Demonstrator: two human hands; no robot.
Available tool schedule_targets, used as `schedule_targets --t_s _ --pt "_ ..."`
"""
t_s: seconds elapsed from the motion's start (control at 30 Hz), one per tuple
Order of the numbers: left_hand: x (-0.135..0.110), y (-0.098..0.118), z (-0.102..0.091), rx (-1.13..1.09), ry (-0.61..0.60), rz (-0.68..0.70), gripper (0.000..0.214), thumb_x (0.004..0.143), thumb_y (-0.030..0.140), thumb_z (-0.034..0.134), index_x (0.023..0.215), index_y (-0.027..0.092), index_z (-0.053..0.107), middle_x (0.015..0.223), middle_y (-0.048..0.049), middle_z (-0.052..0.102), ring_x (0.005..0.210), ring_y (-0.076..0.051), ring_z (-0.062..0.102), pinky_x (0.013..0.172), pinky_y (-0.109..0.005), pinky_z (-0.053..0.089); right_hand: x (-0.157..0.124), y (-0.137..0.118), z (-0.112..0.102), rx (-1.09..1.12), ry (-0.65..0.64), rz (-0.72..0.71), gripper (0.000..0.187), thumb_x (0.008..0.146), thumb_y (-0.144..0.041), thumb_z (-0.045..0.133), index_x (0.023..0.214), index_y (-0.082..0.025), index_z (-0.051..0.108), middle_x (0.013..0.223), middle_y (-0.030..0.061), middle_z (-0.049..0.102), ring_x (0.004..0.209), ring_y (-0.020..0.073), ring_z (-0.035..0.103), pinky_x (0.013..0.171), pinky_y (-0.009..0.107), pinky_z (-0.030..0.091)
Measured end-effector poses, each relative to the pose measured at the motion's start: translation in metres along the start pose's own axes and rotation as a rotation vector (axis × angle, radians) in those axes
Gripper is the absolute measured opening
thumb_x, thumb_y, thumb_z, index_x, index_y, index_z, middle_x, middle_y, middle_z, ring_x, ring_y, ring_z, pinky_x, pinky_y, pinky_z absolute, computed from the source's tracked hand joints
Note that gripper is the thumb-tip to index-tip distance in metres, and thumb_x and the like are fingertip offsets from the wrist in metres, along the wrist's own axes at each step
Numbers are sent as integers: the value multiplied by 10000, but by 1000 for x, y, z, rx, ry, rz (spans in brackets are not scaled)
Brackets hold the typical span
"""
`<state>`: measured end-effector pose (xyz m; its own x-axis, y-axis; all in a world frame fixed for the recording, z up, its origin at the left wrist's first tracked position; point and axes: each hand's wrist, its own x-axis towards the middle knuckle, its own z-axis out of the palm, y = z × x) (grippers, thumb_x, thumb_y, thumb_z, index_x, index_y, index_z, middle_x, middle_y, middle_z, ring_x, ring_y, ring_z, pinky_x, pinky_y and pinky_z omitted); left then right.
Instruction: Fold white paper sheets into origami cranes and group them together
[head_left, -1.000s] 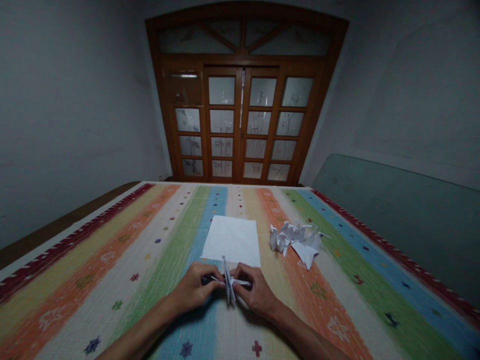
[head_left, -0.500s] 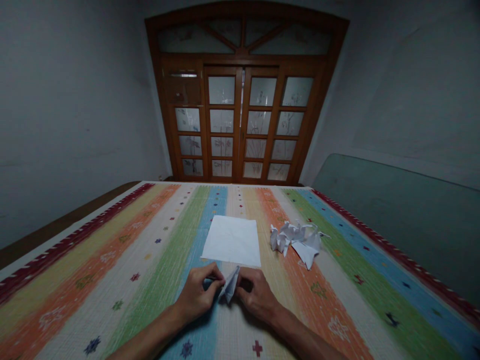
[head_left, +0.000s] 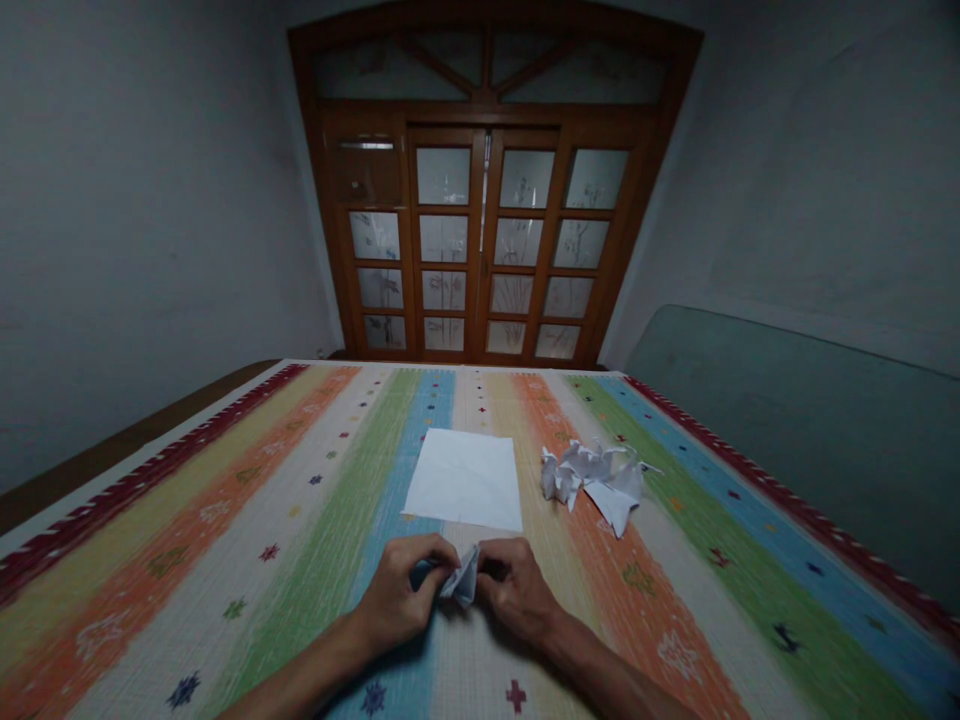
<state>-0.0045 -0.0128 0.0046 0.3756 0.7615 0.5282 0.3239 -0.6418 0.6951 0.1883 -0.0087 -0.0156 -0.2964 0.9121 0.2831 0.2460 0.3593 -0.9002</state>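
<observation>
Between my two hands is a small piece of folded white paper (head_left: pixel 465 578), held a little above the striped cloth. My left hand (head_left: pixel 405 585) pinches its left side between thumb and fingers. On the other side, the fingertips of my right hand (head_left: pixel 516 588) close on the paper's right edge. The fingers hide parts of the folds. Just beyond the hands a square white sheet (head_left: pixel 465 478) lies flat. To its right sits a cluster of folded paper figures (head_left: pixel 596 475), some with pointed ends.
A tablecloth (head_left: pixel 285 570) with coloured stripes and small motifs covers the table. Past its far edge stand wooden doors (head_left: pixel 484 240) with glass panes. A pale green panel (head_left: pixel 787 420) leans along the right wall, and a plain wall (head_left: pixel 150 200) rises at left.
The folded paper has tilted and sits slightly lower, looking more compact. My left fingers have shifted a little right over its top. The flat sheet and the paper figures have stayed put.
</observation>
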Motion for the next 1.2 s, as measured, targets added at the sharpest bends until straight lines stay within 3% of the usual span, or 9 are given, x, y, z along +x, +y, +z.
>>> schedule_targets --t_s 0.13,0.3,0.4,0.5,0.57,0.7,0.9,1.03,1.2 --pt "3 1 0 -45 -16 -90 167 867 146 549 779 182 686 745 -36 718 709 -178 681 696 -274 513 2 1 -1 26 52 1 125 693 -162 643 568 -161 638 509 -37 559 485 105 469 486 203 350" --pt "8 3 2 -277 -11 -274 97 843 244 674 914 185 700 892 -52 730 853 -212 698 825 -323 537 7 2 0 264 108 135 135 717 -274 684 639 -179 628 501 -24 604 429 127 540 454 223 424" --pt "8 0 8 -453 77 -382 359 730 224 767 1071 201 654 995 -48 685 883 -208 685 833 -331 551 9 6 2 321 136 162 150 703 -295 697 635 -187 618 493 -30 597 416 124 533 430 217 416" --pt "7 -1 15 -602 137 -463 679 659 234 828 1264 253 519 1062 -45 631 878 -192 669 717 -282 556 10 9 4 288 155 97 139 715 -270 675 623 -189 610 537 -25 614 475 126 547 468 217 427" --pt "7 -1 18 -633 111 -482 634 669 246 831 1223 251 521 1064 -48 628 907 -193 662 712 -265 546 10 11 3 237 163 41 118 728 -248 657 637 -182 623 600 -10 641 556 137 573 539 227 449" --pt "7 -2 18 -619 40 -465 344 715 232 785 1008 201 607 998 -41 647 938 -205 650 733 -258 527 10 10 2 116 170 -14 118 778 -243 628 681 -175 634 648 -4 633 618 145 562 574 230 430" --pt "8 -4 18 -612 67 -500 396 610 163 770 973 190 616 829 16 632 784 -177 612 649 -235 470 10 3 -1 -67 223 -200 70 785 -160 596 799 -187 658 799 34 664 753 181 600 668 259 469" --pt "10 0 16 -573 88 -513 378 599 168 768 947 186 621 803 22 634 778 -178 605 667 -243 458 4 -1 -5 -97 381 -311 305 814 -130 554 1100 -199 635 1050 85 696 988 234 639 869 335 510" --pt "13 3 14 -549 71 -528 352 606 175 730 941 194 622 821 13 658 791 -196 626 678 -263 476 -6 -4 -4 -158 374 -404 362 860 -120 534 1211 -203 570 1063 98 685 931 231 655 827 350 542"
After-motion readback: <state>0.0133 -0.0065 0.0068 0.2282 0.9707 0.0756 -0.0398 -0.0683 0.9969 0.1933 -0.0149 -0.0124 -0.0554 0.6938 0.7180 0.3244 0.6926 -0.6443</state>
